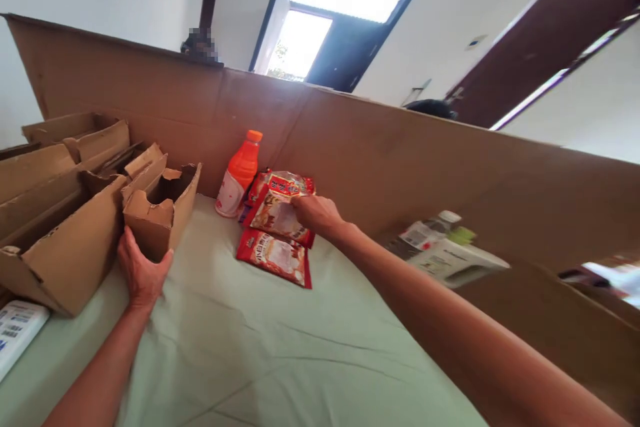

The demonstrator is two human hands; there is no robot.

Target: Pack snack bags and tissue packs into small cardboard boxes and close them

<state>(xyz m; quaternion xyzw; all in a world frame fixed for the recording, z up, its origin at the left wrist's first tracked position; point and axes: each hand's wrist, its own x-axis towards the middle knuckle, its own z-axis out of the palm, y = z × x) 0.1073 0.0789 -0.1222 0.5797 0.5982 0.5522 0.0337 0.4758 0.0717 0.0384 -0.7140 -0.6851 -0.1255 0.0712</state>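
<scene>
My left hand (143, 270) is at the near end of a narrow open-topped cardboard box (150, 220), thumb on one side and fingers on the other. Across the green cloth, my right hand (317, 215) is closed on the right edge of a red food packet (280, 212) with a pale window. Below it another red packet (275, 257) lies flat on the cloth, partly overlapped. Behind the held packet, further red packaging (295, 180) shows in part. An orange drink bottle (240, 177) with a pinkish-white label stands just left of the packets.
Larger cardboard boxes (75, 247) crowd the left side, with a white box (20, 330) in front. A cardboard wall (360, 147) runs along the back. On the right are a white container (460, 260) and a capped bottle (425, 233), both blurred. People's heads show beyond the wall.
</scene>
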